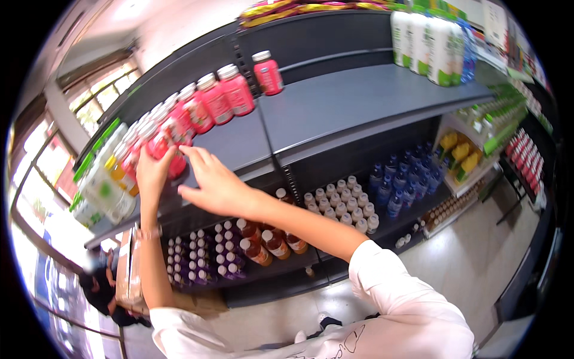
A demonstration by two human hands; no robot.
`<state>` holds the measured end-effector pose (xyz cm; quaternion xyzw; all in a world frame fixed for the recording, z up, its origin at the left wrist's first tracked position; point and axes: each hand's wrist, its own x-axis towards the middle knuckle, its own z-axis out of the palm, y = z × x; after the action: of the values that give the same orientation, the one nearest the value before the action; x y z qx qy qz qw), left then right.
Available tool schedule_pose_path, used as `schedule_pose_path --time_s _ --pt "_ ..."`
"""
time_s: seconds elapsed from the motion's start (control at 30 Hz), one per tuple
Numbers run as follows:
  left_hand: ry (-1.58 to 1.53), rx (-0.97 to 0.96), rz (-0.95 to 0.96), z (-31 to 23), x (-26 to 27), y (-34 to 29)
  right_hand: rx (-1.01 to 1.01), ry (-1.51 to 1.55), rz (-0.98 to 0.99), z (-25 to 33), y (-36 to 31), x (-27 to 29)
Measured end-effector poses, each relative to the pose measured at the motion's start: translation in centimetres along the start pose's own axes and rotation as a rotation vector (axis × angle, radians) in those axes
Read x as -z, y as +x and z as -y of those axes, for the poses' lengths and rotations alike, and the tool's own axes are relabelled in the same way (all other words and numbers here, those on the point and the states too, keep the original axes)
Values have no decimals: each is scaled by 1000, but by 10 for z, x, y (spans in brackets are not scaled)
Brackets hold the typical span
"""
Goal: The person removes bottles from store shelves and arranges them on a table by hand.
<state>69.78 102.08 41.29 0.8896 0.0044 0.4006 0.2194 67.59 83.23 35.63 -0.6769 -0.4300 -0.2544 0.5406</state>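
Note:
Along the left part of the upper grey shelf stand several pink bottles with white caps [210,102]. My left hand [150,173] is at the near end of these rows, its thumb and fingers around a pink bottle [158,145]. The fingers partly hide that bottle. Just right of it, my right hand [218,185] reaches in with its fingers stretched out and its thumb apart. Its fingertips are close to another pink bottle [177,165] between the two hands; whether they touch it I cannot tell. One pink bottle [268,73] stands apart at the back, right of the rows.
White-and-green bottles [104,191] stand at the shelf's left end, and tall ones [441,54] at its right. The lower shelf holds purple bottles [230,251], brown bottles [275,244], white-capped bottles [344,203] and blue bottles [403,179]. A cardboard box [128,269] is at lower left, near another person [98,287].

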Motion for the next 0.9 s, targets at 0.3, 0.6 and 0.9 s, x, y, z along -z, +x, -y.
schedule_pose_path --time_s 0.3,0.6,0.9 --pt "-1182 -153 286 -210 -34 -191 77 127 -161 86 -137 159" --pt "-1670 -25 1132 -393 -120 -315 55 -232 -782 114 -324 277" --pt "-2034 -5 1616 -581 -194 -435 194 -514 -901 158 -447 449"
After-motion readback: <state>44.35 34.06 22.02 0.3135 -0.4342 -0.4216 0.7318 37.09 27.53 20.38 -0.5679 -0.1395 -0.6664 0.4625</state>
